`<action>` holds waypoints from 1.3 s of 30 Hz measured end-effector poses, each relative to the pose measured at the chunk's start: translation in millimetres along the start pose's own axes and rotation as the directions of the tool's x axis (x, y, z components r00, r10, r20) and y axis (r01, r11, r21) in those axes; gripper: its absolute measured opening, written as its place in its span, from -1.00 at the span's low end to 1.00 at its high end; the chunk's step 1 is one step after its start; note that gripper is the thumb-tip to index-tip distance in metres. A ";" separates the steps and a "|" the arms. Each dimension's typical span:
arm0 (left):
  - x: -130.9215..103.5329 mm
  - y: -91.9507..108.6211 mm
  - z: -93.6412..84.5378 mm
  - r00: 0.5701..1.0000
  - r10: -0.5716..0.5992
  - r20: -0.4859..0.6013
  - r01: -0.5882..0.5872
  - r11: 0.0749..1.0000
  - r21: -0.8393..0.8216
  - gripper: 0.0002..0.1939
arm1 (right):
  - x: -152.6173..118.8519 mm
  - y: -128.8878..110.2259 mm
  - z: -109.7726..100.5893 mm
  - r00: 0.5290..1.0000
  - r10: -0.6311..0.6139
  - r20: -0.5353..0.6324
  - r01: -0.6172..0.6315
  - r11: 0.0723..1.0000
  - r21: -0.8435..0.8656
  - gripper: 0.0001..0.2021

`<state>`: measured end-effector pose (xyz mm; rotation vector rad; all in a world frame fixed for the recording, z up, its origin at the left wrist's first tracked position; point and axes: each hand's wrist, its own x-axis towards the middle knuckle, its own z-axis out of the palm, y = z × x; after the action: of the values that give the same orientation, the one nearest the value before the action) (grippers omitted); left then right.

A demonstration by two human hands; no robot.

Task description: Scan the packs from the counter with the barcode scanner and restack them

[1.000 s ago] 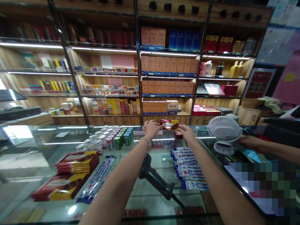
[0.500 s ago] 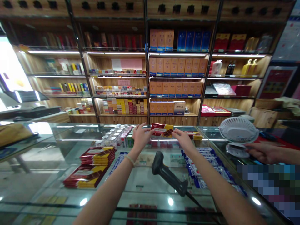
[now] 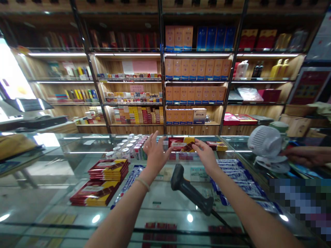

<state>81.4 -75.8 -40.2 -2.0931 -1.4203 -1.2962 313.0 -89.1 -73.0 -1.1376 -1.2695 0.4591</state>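
A chocolate bar in a red and yellow wrapper (image 3: 182, 144) stands on its long edge at the far side of the glass counter. My right hand (image 3: 207, 156) pinches its right end between thumb and fingers. My left hand (image 3: 156, 151) is at the left end, fingers spread and raised; its thumb is close to the wrapper's edge, and I cannot tell whether it touches. Between my forearms lies a black barcode scanner (image 3: 191, 189) with its cord. Left of my left arm are two stacks of similar bars, a rear stack (image 3: 108, 168) and a front stack (image 3: 94, 193).
Clear-lidded jars (image 3: 125, 150) stand beyond my left hand. Blue-wrapped sticks (image 3: 240, 179) lie right of my right arm, others (image 3: 129, 182) by the left. Another person's hand (image 3: 302, 155) is near a white fan (image 3: 265, 143). Shelves hold boxes (image 3: 198, 94).
My left hand's fingers have spread away from the bar's left end. The bar and my right hand appear slightly further right. The white fan has turned sideways beside the other person's hand.
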 end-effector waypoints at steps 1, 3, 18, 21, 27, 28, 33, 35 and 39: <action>-1.3 2.5 -2.9 0.999 0.038 -0.011 -0.037 0.999 0.026 -0.40 | -0.7 -1.3 -0.3 1.000 -0.015 -0.014 0.014 1.000 -0.020 -0.65; -3.8 8.0 -7.4 0.991 0.134 0.001 -0.134 0.989 0.058 -0.18 | -2.1 -3.6 -0.2 0.999 -0.038 -0.036 0.035 0.997 -0.063 -0.66; -10.3 22.7 -8.8 0.964 0.255 0.072 -0.261 0.960 0.101 -0.42 | -22.0 -31.5 11.0 0.977 -0.214 0.017 0.215 0.967 -0.135 -0.65; -10.2 19.3 -7.4 0.974 0.217 0.061 -0.223 0.968 0.114 -0.45 | -32.8 -42.2 13.4 0.947 -0.302 0.108 0.314 0.943 -0.114 -0.66; -10.4 14.3 -5.6 0.988 0.156 0.005 -0.155 0.981 0.114 -0.47 | -48.6 -48.8 17.8 0.902 -0.309 0.302 0.348 0.934 -0.085 -0.54; -9.8 14.2 -6.3 0.990 0.139 0.005 -0.139 0.983 0.117 -0.46 | -48.2 -48.0 17.2 0.900 -0.302 0.316 0.342 0.936 -0.080 -0.51; -3.8 9.1 -10.7 0.998 0.061 0.013 -0.061 0.997 0.054 -0.34 | -33.6 -34.4 10.0 0.941 -0.253 0.224 0.266 0.963 -0.032 -0.47; -1.3 4.9 -12.1 0.997 0.073 0.023 -0.073 0.997 -0.010 -0.29 | -26.3 -24.6 8.9 0.969 -0.189 0.161 0.196 0.980 -0.028 -0.45; 0.1 0.5 -14.5 0.989 0.137 0.063 -0.129 0.985 -0.118 -0.20 | -17.2 -7.5 12.9 0.988 -0.059 0.141 0.065 0.997 -0.040 -0.41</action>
<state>74.5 -85.6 -32.1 -2.2870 -1.2365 -1.2891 293.9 -100.9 -76.8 -1.1154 -1.4391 0.4725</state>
